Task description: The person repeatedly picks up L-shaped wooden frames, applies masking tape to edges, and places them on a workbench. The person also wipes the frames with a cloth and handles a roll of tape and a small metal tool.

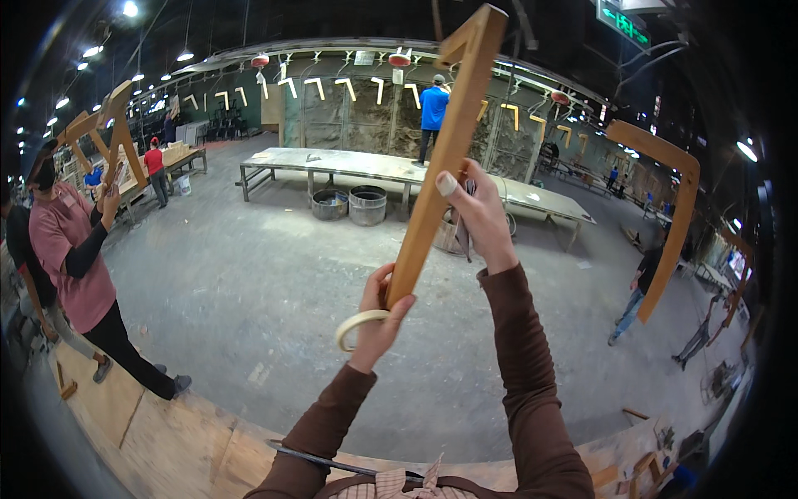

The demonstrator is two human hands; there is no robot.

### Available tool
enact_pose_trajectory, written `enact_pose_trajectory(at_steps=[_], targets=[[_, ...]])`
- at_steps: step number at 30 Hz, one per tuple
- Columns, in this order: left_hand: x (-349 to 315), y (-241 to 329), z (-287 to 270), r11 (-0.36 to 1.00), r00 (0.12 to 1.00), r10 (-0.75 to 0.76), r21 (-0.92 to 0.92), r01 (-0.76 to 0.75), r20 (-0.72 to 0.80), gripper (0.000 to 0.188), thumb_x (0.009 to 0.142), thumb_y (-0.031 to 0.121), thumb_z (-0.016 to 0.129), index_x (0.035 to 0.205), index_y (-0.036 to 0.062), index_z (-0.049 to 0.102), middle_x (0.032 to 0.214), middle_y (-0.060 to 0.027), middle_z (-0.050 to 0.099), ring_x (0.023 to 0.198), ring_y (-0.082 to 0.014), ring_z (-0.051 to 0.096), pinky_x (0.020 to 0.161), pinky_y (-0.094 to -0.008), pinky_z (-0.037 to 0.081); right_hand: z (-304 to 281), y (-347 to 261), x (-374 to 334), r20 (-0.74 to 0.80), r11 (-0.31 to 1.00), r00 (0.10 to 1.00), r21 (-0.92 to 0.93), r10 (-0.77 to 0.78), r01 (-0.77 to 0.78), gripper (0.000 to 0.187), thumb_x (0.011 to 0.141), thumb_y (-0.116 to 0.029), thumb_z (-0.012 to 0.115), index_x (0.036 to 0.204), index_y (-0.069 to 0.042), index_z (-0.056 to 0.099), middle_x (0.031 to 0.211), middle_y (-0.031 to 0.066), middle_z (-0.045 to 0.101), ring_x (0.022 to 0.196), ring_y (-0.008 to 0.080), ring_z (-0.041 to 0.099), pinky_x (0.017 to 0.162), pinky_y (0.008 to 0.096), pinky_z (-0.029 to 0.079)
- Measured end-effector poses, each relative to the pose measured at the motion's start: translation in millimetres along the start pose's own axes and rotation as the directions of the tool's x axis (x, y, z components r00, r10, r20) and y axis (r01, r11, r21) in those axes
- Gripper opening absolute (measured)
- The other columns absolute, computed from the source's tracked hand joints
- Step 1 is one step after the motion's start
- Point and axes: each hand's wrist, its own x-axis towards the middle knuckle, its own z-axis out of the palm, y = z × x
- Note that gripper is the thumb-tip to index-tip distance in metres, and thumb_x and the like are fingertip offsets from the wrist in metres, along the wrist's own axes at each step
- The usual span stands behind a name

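Observation:
An angled wooden furniture part [450, 154], brown and smooth, stands tilted in front of me, its bent end up at the top. My left hand [384, 326] is closed round its lower end. A cream ring like a roll of tape [344, 329] hangs at that hand. Higher up, my right hand [480, 212] is closed on the part, with its thumb on the near face; the thumb's tip has a pale covering. A thin greyish piece [463, 239] shows below the right palm, too hidden to name; the right fingers are mostly behind the wood.
Another bent wooden part [683, 187] hangs at the right. Many similar parts hang along the far line. A long table [349, 163] stands ahead, with dark tubs [367, 204] by it. At left, a person in pink [79, 249] handles a wooden frame [116, 141]. Wooden boards [166, 441] lie below me.

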Motion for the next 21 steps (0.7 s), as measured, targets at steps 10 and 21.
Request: enact_pose_trajectory(at_steps=[10,21], targets=[[-23,-18,40,0.890,0.993,0.112,0.441,-0.113,0.029,0.067,0.081,0.004,0.066,0.137,0.0038,0.031,0.121,-0.0186,0.040,0.108,-0.0281,0.047,0.080,-0.0325,0.051,-33,49,40,0.111,0.985,0.994,0.175,-0.015,-0.004,0.043,0.083,-0.015,0.064,0.118,0.003,0.048,0.098,0.0142,0.063,0.087,0.0203,0.064,0.076,0.0321,0.054],[-41,-12,5,0.918,0.999,0.015,0.396,0.002,-0.039,0.045,0.083,0.005,0.063,0.124,0.0031,0.045,0.124,-0.0129,0.045,0.110,-0.0246,0.050,0.084,-0.0330,0.050,-94,73,24,0.268,0.913,0.961,0.370,0.071,-0.171,0.044,0.086,-0.019,0.062,0.119,0.003,0.043,0.103,0.0201,0.061,0.089,0.0253,0.064,0.077,0.0376,0.055]])
